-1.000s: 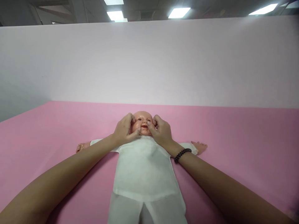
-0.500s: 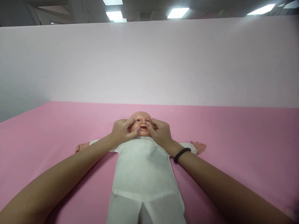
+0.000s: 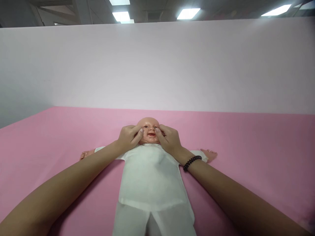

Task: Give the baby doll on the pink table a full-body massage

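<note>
A baby doll [image 3: 151, 178] in white clothes lies on its back, its arms spread to both sides. My left hand [image 3: 129, 136] is at the left side of the doll's head [image 3: 148, 121], fingers curled by its temple and thumb pressed on the cheek. On the opposite side, my right hand [image 3: 170, 137] cups the head in the same way, the thumb resting on the other cheek beside the nose. The fingertips behind the head are partly hidden. Around my right wrist sits a black coiled band [image 3: 192, 162].
Pink covering [image 3: 251, 147] spreads under the doll. A white panel [image 3: 157, 65] rises behind it, and ceiling lights [image 3: 188, 13] show above the panel. One doll hand [image 3: 87, 154] lies at the left, the other [image 3: 209, 154] at the right.
My left thumb has moved up and outward, from beside the doll's mouth to its cheek. My right thumb has shifted very slightly outward. The doll stays in place.
</note>
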A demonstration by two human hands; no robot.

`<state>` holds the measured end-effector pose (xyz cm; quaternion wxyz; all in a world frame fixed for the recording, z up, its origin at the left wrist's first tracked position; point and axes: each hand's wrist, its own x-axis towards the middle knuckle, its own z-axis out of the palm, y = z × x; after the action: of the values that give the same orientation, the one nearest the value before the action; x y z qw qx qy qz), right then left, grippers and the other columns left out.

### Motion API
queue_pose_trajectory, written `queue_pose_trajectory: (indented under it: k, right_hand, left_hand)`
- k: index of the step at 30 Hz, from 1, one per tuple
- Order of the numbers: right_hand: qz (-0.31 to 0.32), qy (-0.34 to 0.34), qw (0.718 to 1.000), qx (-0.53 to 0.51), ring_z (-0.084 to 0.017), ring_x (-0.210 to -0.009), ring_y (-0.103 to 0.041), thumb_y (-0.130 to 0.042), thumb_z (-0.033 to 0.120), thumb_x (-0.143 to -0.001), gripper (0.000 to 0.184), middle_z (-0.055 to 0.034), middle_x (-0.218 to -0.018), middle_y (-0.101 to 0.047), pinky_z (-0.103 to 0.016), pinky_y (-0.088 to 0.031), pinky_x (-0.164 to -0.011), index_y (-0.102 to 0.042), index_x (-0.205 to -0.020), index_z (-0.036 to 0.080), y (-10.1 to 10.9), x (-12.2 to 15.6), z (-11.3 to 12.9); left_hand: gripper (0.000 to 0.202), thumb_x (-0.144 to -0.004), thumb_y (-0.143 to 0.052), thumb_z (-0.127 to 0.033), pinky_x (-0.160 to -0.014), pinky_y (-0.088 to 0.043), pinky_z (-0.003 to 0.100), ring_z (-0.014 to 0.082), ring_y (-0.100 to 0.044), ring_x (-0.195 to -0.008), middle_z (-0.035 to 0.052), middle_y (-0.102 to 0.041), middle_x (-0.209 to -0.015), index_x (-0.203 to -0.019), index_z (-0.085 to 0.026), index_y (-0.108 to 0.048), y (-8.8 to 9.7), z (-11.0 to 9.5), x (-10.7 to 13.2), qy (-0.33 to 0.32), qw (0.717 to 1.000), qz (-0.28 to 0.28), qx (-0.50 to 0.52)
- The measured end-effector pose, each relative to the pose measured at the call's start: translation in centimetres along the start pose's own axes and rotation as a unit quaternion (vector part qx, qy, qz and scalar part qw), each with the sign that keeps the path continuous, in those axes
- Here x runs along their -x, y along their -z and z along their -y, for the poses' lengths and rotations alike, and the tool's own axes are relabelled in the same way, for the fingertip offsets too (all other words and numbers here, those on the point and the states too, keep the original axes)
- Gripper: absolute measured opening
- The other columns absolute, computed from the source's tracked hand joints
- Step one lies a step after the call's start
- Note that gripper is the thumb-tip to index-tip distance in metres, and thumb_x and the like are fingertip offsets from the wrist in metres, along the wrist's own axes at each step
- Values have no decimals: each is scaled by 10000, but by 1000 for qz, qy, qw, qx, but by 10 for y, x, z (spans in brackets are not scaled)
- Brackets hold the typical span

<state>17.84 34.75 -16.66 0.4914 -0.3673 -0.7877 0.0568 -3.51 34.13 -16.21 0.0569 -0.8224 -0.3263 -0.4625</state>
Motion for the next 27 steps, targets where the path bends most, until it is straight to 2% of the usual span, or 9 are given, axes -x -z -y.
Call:
queue_pose_trajectory:
  k: [6,9,12,14,18,23,27]
  right_hand:
    - [-1,-17,1000,-21,-123,-513,-396,-349,392,-1053,440,17,-559,-440,-277,-271,-530,-398,-652,216,-1,2,-2]
    - [-15,-45,998,-51,-127,-517,-368,-299,386,-1070,466,18,-562,-411,-285,-262,-532,-382,-642,223,-3,3,-3]
    - [-24,-90,992,-83,-129,-532,-368,-326,410,-1061,464,19,-570,-408,-285,-264,-535,-384,-639,226,-5,3,-2]
    - [-45,-138,983,-112,-129,-544,-368,-337,423,-1051,458,23,-578,-398,-284,-264,-538,-366,-637,230,-6,1,0]
    - [-73,-222,963,-137,-131,-570,-355,-342,440,-1041,449,36,-587,-348,-283,-263,-554,-314,-643,235,-9,-5,2]
    - [6,-313,948,-55,-157,-642,-446,-298,381,-1064,438,11,-629,-468,-284,-295,-608,-339,-657,225,-9,-9,-5]
    - [49,-326,944,-22,-181,-687,-506,-322,353,-1068,427,-16,-685,-567,-288,-300,-633,-417,-672,223,-8,-8,-13]
  left_hand:
    - [386,-1020,-360,-314,-521,-251,284,116,-342,-478,-33,-374,-516,-646,-215,-347,-1,0,1,48,999,13,7]
    - [388,-1014,-344,-335,-532,-249,292,122,-342,-486,-30,-362,-523,-643,-221,-329,-2,0,2,75,997,22,14]
    - [391,-1025,-320,-338,-538,-251,293,126,-349,-486,-30,-369,-528,-651,-225,-327,-3,0,1,91,995,24,16]
    - [391,-1042,-305,-351,-543,-250,295,134,-365,-491,-30,-386,-538,-673,-228,-341,-3,0,-1,128,991,25,9]
    - [377,-1064,-276,-383,-561,-234,307,169,-411,-534,-21,-425,-575,-724,-237,-350,-5,1,-5,251,966,45,-28]
    - [274,-1066,-257,-376,-569,-226,314,204,-433,-552,-28,-432,-599,-834,-255,-338,-5,2,-7,314,947,71,-28]
    - [170,-1055,-265,-352,-587,-255,309,220,-498,-606,-9,-525,-700,-952,-257,-362,-6,5,-6,332,940,78,-16]
